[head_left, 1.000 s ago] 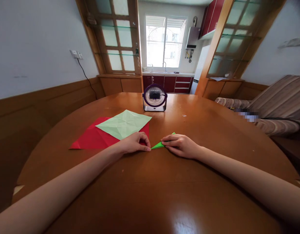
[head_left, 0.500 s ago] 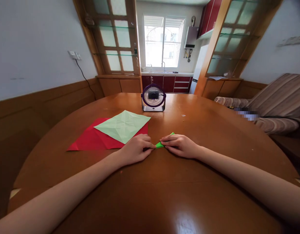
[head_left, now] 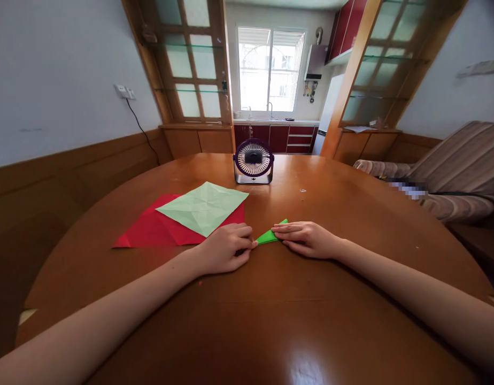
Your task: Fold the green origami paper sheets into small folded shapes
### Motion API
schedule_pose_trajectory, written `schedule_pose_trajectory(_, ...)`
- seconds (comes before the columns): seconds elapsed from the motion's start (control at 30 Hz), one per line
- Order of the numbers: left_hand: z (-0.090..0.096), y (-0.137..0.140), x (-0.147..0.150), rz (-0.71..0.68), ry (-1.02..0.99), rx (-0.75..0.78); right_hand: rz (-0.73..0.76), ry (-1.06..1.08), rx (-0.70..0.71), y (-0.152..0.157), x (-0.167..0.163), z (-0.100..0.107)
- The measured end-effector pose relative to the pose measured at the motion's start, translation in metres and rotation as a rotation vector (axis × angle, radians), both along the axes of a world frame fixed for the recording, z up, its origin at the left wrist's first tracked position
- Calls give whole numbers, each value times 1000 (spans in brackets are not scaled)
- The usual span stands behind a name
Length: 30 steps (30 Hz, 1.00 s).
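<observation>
1. Nearest: bare brown counter (head_left: 247,337), glossy, with a light reflection at the bottom edge.
2. Left hand (head_left: 233,248): set down on the counter, fingers curled and closed on the pointed left end of the green folded paper (head_left: 267,237). The tip itself is hidden under them.
3. Right hand (head_left: 311,239): fingers straight and together, laid over the far part of that paper, thumb side toward the left hand. Can't tell if they grip or just press (the underside is out of sight).
4. The green paper sits between the two hands: narrow wedge, layered edge showing on the near side, far corner poking out past the right fingers.
5. Step in hand, my read: flattening or holding a fold, left hand anchoring the point. Next move calls for a steady tip and even pressure along the crease so the layers don't slip.
6. Red sheet (head_left: 145,230): beyond the left forearm, lying flat, partly covered.
7. Pale green sheet (head_left: 205,206): on top of the red one, creased, unfolded.
8. Farthest on the counter: small fan (head_left: 253,160), upright on its stand, well apart from both hands.
</observation>
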<state>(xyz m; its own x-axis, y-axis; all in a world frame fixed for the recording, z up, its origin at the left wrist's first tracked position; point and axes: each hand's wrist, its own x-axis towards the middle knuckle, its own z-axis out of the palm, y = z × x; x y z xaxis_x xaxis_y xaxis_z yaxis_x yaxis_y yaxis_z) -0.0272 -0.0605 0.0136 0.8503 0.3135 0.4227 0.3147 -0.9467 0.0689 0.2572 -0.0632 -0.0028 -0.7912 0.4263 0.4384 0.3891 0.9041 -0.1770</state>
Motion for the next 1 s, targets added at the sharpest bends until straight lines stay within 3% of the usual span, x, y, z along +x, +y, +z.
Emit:
schedule_pose_trajectory(0.3,-3,1,1,-47,-5,48,1,22,15,-1,0,-1)
schedule_pose_trajectory(0.5,-8,1,6,-17,36,89,-4,61,-64,0,0,0)
schedule_pose_trajectory(0.77,-5,0,10,-18,69,115,-230,218,-155,11,6,-5)
schedule_pose_trajectory(1.0,-3,-1,10,1,101,94,-263,158,-30,12,3,-3)
